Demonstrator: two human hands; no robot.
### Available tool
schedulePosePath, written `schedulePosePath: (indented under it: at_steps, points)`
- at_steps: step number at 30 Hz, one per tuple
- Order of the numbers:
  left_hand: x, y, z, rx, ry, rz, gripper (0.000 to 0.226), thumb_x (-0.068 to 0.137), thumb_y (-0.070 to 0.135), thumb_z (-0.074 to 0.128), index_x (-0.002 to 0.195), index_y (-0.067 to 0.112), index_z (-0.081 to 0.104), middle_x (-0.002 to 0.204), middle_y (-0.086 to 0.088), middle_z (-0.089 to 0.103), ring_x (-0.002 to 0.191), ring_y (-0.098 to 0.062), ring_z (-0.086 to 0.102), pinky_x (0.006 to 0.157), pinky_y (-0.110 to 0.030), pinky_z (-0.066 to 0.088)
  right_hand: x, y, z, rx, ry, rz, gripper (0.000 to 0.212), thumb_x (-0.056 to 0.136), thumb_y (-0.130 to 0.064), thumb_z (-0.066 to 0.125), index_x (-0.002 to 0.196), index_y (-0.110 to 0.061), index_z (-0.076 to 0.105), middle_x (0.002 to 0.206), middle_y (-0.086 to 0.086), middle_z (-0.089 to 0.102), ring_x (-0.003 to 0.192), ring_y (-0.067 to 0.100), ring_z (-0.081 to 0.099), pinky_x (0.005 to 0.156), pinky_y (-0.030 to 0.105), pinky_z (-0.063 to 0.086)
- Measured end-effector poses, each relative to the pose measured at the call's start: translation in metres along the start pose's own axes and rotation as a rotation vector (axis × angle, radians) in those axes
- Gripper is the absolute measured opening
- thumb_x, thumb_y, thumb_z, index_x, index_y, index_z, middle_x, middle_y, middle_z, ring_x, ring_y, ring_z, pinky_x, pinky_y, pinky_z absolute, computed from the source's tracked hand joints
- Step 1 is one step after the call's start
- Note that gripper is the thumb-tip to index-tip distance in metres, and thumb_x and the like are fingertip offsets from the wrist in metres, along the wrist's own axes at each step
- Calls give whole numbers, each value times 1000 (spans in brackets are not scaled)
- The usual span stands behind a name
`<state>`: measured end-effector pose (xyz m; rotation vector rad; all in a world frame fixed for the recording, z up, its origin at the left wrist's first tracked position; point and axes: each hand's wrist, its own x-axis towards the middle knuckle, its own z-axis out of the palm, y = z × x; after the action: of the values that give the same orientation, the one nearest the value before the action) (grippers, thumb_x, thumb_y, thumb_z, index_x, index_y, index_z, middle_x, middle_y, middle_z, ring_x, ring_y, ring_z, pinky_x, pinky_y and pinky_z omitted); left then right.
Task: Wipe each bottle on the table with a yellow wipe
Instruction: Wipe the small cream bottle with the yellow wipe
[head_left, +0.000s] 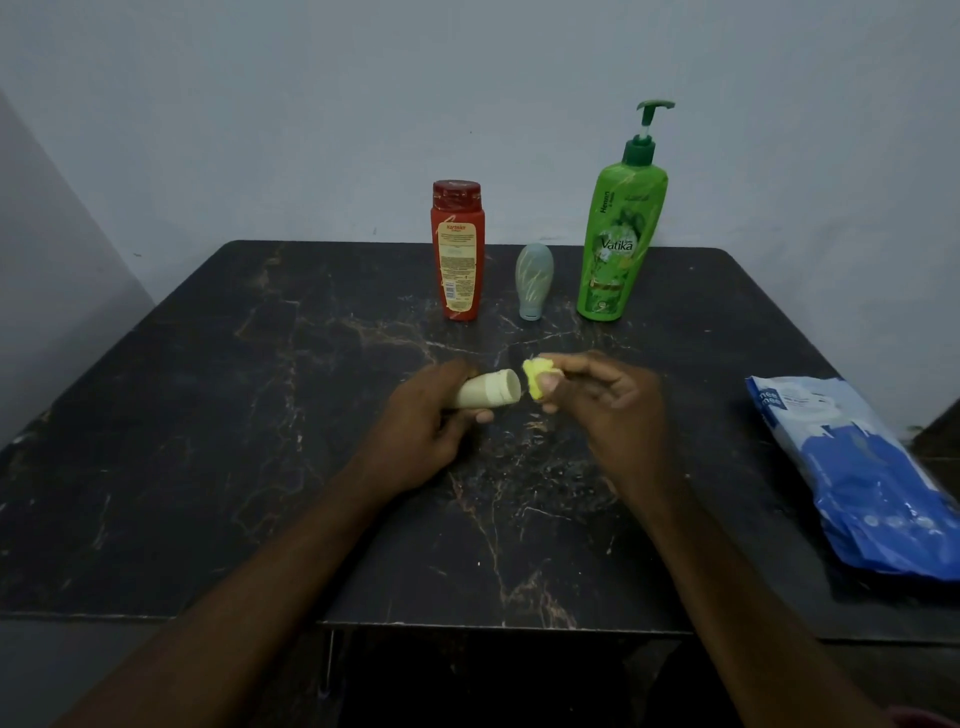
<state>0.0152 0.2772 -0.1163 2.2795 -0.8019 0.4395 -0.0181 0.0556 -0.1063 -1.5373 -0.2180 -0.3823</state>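
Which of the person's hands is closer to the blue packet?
The right. The right hand, pinching the yellow wipe, sits left of the blue packet; the left hand, gripping the cream bottle, is even farther left.

One head-worn view — looking forward and down, close over the black marble-patterned table (208, 415), wall filling the upper frame.

A dark counter (208, 467) with a marble pattern of pale and rust-coloured veins fills most of the view, its near edge running across the bottom. A blue and white plastic packet (862, 483) lies flat and crinkled on the counter's right side, close to the edge, its print too blurred to read. A plain pale grey wall (311, 104) stands behind.
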Motion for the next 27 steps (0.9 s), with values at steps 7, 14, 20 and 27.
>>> schedulePosePath:
  at_steps: [7,14,20,27]
  points:
    - [-1,-2,-1,-2,-50,32,27,91,25,74,115,17,66,101,6,65,90,-14,58,78,-39,51,-3,6,5,-285,-61,-142,22,83,-7,77,103,-15,78,98,-5,72,89,9,70,78,29,60]
    - [-3,-2,1,-18,-88,33,27,92,26,74,116,18,65,103,6,65,92,-13,58,80,-40,51,-5,5,3,-318,-54,-173,17,83,-12,79,100,-14,79,92,-6,73,81,12,71,71,34,60]
    - [-2,-4,1,-34,-72,6,27,91,25,74,116,19,65,103,6,66,92,-14,59,80,-43,52,-4,6,1,-337,-111,-177,13,81,-9,80,94,-9,79,87,-3,73,75,14,70,66,36,59]
    - [-2,-5,2,-32,-86,2,30,91,24,75,119,21,64,107,7,65,96,-11,58,83,-36,50,-4,7,0,-362,-118,-187,10,80,-10,81,90,-10,79,83,-4,72,70,14,67,62,33,56]
